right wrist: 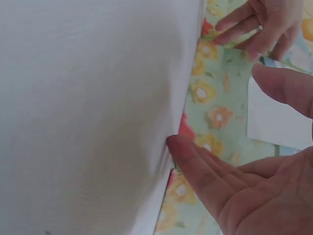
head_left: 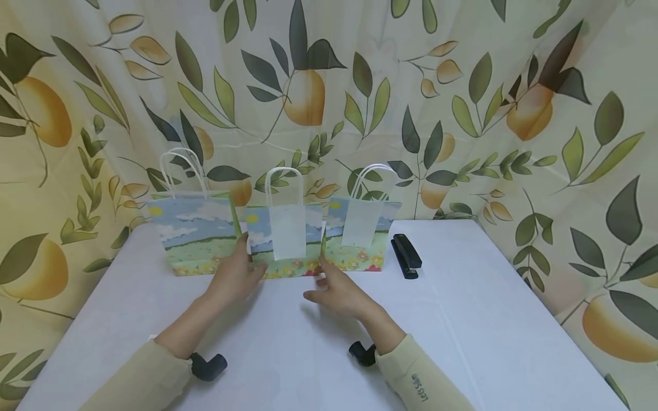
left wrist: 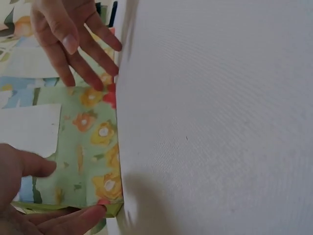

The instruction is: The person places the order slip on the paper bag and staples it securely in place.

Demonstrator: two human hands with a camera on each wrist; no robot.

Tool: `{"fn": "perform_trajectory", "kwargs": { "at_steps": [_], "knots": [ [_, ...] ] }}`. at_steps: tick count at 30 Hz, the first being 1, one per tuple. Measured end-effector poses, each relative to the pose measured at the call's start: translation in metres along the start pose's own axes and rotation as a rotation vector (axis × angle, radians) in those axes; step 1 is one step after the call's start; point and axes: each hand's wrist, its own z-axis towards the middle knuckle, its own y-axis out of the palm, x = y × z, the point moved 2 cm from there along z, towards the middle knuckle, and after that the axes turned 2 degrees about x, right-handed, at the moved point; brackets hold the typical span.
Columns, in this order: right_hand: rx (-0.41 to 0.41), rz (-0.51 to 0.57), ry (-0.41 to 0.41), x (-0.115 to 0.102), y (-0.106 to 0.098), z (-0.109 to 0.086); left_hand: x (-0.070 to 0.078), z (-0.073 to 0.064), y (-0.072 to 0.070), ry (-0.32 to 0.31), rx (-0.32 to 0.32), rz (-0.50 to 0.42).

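Note:
Three paper gift bags with twisted white handles stand upright in a row, printed with sky, meadow and flowers. My left hand (head_left: 236, 274) is at the left side of the middle bag (head_left: 315, 228), its thumb (left wrist: 41, 165) over the front and its other fingers along the side. At that bag's right side is my right hand (head_left: 341, 291), fingers fairly straight, with a fingertip (right wrist: 180, 144) close to the lower edge. A white panel (head_left: 288, 231) covers part of the middle bag's front. Neither hand's fingers curl round the bag.
The left bag (head_left: 190, 222) stands beside my left hand. The right bag (head_left: 388, 228), also with a white panel, stands beyond my right hand. A black stapler (head_left: 406, 257) lies right of it on the white table (head_left: 488, 325). A fruit-patterned curtain (head_left: 329, 148) hangs behind.

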Motion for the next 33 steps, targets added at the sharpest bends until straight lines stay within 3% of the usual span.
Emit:
{"fn": "perform_trajectory", "kwargs": {
  "at_steps": [6,15,24,28,33],
  "knots": [
    [0.007,0.035,0.022,0.005,0.003,0.003,-0.002,0.002,0.006,-0.034,-0.063,-0.086],
    [-0.013,0.066,0.015,0.008,0.003,0.004,-0.002,0.008,0.010,0.005,-0.099,-0.096],
    [-0.024,0.081,0.015,0.011,0.006,0.008,-0.002,0.011,0.007,-0.068,-0.149,-0.077],
    [-0.020,0.076,0.013,0.009,0.006,0.007,-0.001,0.005,0.003,-0.078,-0.185,-0.040],
    [-0.035,0.039,0.012,0.005,0.006,0.005,0.001,-0.012,-0.003,-0.038,-0.216,0.002]
  ]
}}
